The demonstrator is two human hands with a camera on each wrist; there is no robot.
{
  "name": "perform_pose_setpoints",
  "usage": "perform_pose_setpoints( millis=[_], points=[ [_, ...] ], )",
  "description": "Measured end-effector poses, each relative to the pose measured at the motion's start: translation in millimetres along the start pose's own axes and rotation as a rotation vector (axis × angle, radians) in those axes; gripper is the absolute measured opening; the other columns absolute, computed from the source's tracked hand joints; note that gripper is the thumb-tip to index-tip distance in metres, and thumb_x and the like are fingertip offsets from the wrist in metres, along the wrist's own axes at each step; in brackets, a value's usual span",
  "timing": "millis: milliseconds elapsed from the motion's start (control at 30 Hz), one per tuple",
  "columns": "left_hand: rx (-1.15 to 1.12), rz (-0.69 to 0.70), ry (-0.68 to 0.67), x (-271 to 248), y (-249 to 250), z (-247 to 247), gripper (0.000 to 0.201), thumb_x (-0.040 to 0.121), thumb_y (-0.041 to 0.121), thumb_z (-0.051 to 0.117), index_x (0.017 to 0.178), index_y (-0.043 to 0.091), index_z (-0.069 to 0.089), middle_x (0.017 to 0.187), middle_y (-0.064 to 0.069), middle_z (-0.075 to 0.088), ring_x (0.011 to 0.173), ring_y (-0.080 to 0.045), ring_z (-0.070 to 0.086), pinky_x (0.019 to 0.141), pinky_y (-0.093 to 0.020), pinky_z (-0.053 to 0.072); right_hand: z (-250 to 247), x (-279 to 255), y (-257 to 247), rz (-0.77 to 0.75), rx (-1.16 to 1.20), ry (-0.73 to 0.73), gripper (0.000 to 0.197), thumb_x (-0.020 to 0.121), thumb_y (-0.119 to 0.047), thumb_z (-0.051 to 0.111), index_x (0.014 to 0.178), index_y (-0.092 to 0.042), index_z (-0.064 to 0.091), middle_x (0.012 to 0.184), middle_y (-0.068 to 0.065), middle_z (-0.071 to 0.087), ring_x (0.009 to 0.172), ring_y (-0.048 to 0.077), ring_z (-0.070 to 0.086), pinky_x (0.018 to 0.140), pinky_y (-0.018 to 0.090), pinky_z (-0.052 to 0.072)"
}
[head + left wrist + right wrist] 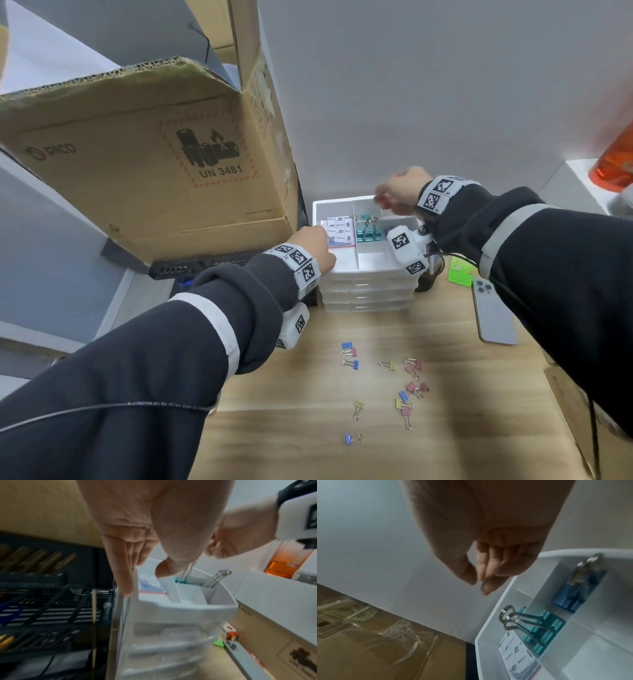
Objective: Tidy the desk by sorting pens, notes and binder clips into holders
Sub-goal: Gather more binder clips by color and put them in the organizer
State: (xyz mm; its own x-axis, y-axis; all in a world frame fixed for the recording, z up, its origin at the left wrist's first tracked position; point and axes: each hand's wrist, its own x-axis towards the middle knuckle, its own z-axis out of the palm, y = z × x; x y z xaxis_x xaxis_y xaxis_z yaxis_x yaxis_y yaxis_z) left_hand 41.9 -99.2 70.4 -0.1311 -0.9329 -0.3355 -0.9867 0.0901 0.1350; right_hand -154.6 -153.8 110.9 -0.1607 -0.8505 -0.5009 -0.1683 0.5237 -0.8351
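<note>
A white drawer organizer (370,284) stands on the wooden desk, its top tray split into compartments. A pack of notes (339,229) lies in the left compartment and a teal binder clip (368,233) stands in the middle one. A blue binder clip (578,596) sits in a further compartment. My left hand (320,245) rests at the tray's front left corner, with straight fingers (123,574) against the outer side wall and the thumb over the tray. My right hand (383,200) hovers above the tray's back edge with loosely curled fingers (488,588) that hold nothing. Several small coloured binder clips (411,387) lie loose on the desk.
A big cardboard box (154,154) stands left of the organizer, over a black rack (205,263). A phone (493,311) and a green item (460,270) lie at the right. An orange bottle (613,161) is at the far right.
</note>
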Motion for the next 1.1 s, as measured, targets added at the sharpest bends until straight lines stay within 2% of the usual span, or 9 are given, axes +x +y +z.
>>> perform_pose_setpoints(
  millis=[100, 233, 400, 500, 600, 700, 800, 900, 1100],
  points=[
    [0.024, 0.009, 0.041, -15.4, -5.4, 15.4, 0.014, 0.09, 0.018, 0.053, 0.099, 0.012, 0.044, 0.085, -0.004, 0.055, 0.071, -0.021, 0.056, 0.048, -0.027, 0.036, -2.8, -23.9, 12.5, -0.056, -0.075, -0.162, 0.008, 0.092, -0.014, 0.064, 0.094, -0.007, 0.059, 0.062, 0.004, 0.069, 0.039, 0.009, 0.053, 0.037, 0.016, 0.038],
    [0.11, 0.025, -0.069, -28.5, -9.9, 39.4, 0.014, 0.088, 0.024, 0.054, 0.091, 0.012, 0.059, 0.082, -0.004, 0.062, 0.065, -0.018, 0.059, 0.051, -0.026, 0.042, -8.3, -52.2, 44.5, -0.007, -0.242, -0.45, 0.009, 0.094, -0.014, 0.062, 0.088, -0.007, 0.061, 0.056, 0.002, 0.063, 0.039, 0.008, 0.048, 0.036, 0.014, 0.038],
    [0.13, 0.02, -0.219, -40.5, -13.9, 84.0, 0.02, 0.086, 0.032, 0.057, 0.079, 0.013, 0.06, 0.078, -0.004, 0.065, 0.063, -0.02, 0.061, 0.053, -0.028, 0.045, 0.4, -60.9, 125.4, 0.194, -0.431, -0.687, 0.011, 0.094, -0.012, 0.065, 0.095, -0.001, 0.065, 0.067, 0.008, 0.072, 0.045, 0.011, 0.062, 0.041, 0.018, 0.05],
    [0.155, 0.013, -0.275, -50.3, -16.6, 116.1, 0.019, 0.087, 0.03, 0.059, 0.078, 0.013, 0.056, 0.076, -0.002, 0.061, 0.062, -0.017, 0.057, 0.052, -0.028, 0.041, -0.2, -57.2, 193.8, 0.313, -0.555, -0.618, 0.021, 0.085, -0.015, 0.074, 0.093, 0.004, 0.068, 0.081, 0.019, 0.075, 0.06, 0.024, 0.069, 0.06, 0.028, 0.059],
    [0.15, 0.025, -0.345, -59.0, -18.3, 149.8, 0.03, 0.088, 0.026, 0.062, 0.065, 0.013, 0.048, 0.066, -0.003, 0.054, 0.054, -0.016, 0.048, 0.049, -0.027, 0.037, -5.5, -45.2, 256.8, 0.26, -0.78, -0.364, 0.025, 0.071, -0.017, 0.078, 0.089, -0.001, 0.075, 0.089, 0.018, 0.076, 0.083, 0.035, 0.072, 0.084, 0.048, 0.059],
    [0.126, 0.015, -0.453, -67.0, -16.7, 188.9, 0.029, 0.091, 0.015, 0.058, 0.065, 0.012, 0.046, 0.065, -0.002, 0.047, 0.055, -0.016, 0.044, 0.049, -0.026, 0.035, -12.3, -37.2, 311.4, 0.224, -0.86, -0.184, 0.026, 0.071, -0.019, 0.076, 0.094, -0.008, 0.073, 0.095, 0.013, 0.074, 0.087, 0.032, 0.072, 0.079, 0.044, 0.061],
    [0.102, 0.047, -0.502, -78.9, -13.3, 228.7, 0.011, 0.091, 0.019, 0.059, 0.087, 0.009, 0.061, 0.08, -0.003, 0.059, 0.074, -0.022, 0.058, 0.065, -0.032, 0.05, -13.3, -38.5, 350.7, 0.176, -0.891, -0.159, 0.023, 0.073, -0.022, 0.075, 0.095, -0.017, 0.069, 0.098, 0.007, 0.07, 0.088, 0.028, 0.068, 0.081, 0.039, 0.058],
    [0.005, 0.118, -0.481, -86.8, -4.5, 263.2, 0.012, 0.085, 0.018, 0.059, 0.092, 0.013, 0.067, 0.096, -0.003, 0.069, 0.088, -0.025, 0.066, 0.082, -0.038, 0.058, -4.8, -46.8, 367.8, 0.166, -0.828, -0.18, 0.019, 0.074, -0.006, 0.073, 0.08, -0.023, 0.066, 0.088, -0.002, 0.068, 0.08, 0.02, 0.065, 0.073, 0.031, 0.055],
    [-0.079, 0.354, -0.438, -85.3, 36.1, 290.5, 0.026, 0.085, 0.017, 0.061, 0.111, 0.02, 0.063, 0.106, -0.002, 0.062, 0.096, -0.024, 0.061, 0.083, -0.035, 0.052, -1.9, -47.2, 388.0, 0.052, -0.877, -0.178, 0.019, 0.078, -0.009, 0.061, 0.085, -0.027, 0.067, 0.092, -0.005, 0.068, 0.084, 0.019, 0.065, 0.081, 0.027, 0.055]
  ],
)
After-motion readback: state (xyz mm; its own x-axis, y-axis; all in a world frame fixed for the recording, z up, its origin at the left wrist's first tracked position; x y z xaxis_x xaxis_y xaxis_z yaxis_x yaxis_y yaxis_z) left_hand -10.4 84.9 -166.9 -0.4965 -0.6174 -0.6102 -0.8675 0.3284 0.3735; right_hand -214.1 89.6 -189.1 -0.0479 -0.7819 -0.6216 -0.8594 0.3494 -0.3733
